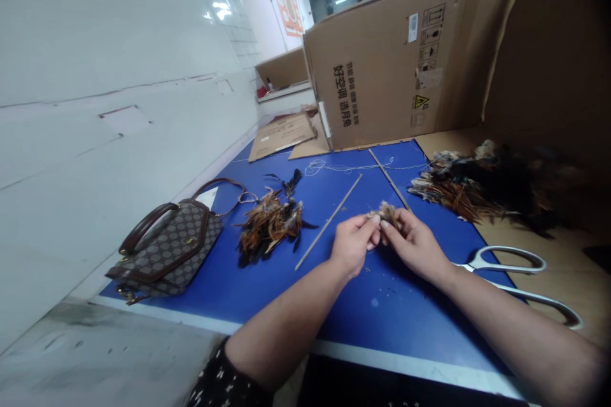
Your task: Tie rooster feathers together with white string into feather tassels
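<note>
Close together above the blue mat (267, 289), my left hand (356, 241) and my right hand (413, 241) both pinch a small tuft of brown feathers (389, 211). Its fluffy tips stick up past my fingers, and the rest is hidden by them. To the left of my hands lies a thin stick (329, 221); a second thin stick (389, 181) lies beyond them. A bunch of brown and black feathers (272, 222) rests farther left. On the right is a larger feather pile (482, 181). Scissors (506, 270) lie partly behind my right forearm.
A patterned handbag (176, 248) with a brown handle stands at the left, near the white wall (95, 159). Loose white string (329, 168) lies across the mat's far part. A large cardboard box (382, 76) rises behind, with flat cardboard (281, 135) beside it.
</note>
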Demonstrator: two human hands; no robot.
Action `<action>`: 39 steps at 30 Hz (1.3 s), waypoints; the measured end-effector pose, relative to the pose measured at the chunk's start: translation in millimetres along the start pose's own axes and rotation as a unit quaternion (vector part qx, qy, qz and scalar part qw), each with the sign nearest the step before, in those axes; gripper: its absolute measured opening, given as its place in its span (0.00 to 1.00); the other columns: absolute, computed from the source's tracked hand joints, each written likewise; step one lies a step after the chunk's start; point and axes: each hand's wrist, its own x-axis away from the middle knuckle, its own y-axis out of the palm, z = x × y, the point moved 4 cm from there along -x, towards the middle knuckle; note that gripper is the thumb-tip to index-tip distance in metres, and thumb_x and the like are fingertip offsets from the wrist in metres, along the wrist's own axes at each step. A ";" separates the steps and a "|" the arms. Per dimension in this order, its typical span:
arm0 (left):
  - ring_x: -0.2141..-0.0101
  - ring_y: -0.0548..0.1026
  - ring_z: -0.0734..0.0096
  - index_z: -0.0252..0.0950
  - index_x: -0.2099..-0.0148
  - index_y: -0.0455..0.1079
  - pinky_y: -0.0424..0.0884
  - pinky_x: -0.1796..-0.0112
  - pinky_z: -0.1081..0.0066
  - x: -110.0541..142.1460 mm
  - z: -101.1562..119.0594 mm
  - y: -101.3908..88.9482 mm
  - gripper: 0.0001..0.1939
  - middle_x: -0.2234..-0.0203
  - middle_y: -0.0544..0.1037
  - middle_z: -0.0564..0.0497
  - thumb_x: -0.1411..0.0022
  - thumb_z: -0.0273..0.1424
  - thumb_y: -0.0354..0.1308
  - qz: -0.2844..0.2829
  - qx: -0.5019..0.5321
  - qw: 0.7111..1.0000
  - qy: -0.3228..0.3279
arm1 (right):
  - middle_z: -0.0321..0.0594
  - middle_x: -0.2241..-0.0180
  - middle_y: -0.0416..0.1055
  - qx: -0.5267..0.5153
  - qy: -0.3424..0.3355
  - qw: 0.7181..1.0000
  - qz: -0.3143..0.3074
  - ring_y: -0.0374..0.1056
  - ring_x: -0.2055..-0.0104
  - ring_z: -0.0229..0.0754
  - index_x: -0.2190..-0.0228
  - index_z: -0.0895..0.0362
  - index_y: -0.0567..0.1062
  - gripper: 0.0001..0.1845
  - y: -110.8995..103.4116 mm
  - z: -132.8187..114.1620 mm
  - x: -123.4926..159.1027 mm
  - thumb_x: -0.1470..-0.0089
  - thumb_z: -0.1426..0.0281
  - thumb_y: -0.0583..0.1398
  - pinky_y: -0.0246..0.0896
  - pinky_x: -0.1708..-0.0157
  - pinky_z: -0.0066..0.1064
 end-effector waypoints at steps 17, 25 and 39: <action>0.77 0.65 0.82 0.28 0.56 0.79 0.51 0.78 0.75 -1.7 11.3 -0.3 0.19 0.70 0.73 0.49 0.45 0.37 0.72 0.065 0.103 0.992 0.012 | 0.32 0.74 0.68 -0.090 0.036 0.995 -0.001 0.58 0.78 0.34 0.62 0.52 0.66 0.16 -0.6 -0.6 -0.7 0.35 0.53 0.60 0.52 0.79 0.28; 0.76 0.66 0.79 0.30 0.60 0.78 0.54 0.76 0.74 2.5 21.8 3.7 0.16 0.75 0.72 0.51 0.42 0.39 0.71 0.014 0.101 0.994 0.026 | 0.32 0.74 0.70 -0.111 0.065 0.992 -0.013 0.57 0.80 0.35 0.62 0.52 0.66 0.19 0.3 1.3 -0.5 0.36 0.50 0.60 0.50 0.81 0.29; 0.81 0.61 0.81 0.30 0.68 0.71 0.49 0.78 0.75 0.9 1.5 0.9 0.20 0.84 0.67 0.55 0.42 0.44 0.69 0.006 0.016 1.000 -0.018 | 0.35 0.74 0.70 -0.002 -0.015 1.000 -0.002 0.67 0.71 0.41 0.62 0.52 0.67 0.13 -2.3 -2.4 1.9 0.33 0.56 0.58 0.63 0.67 0.35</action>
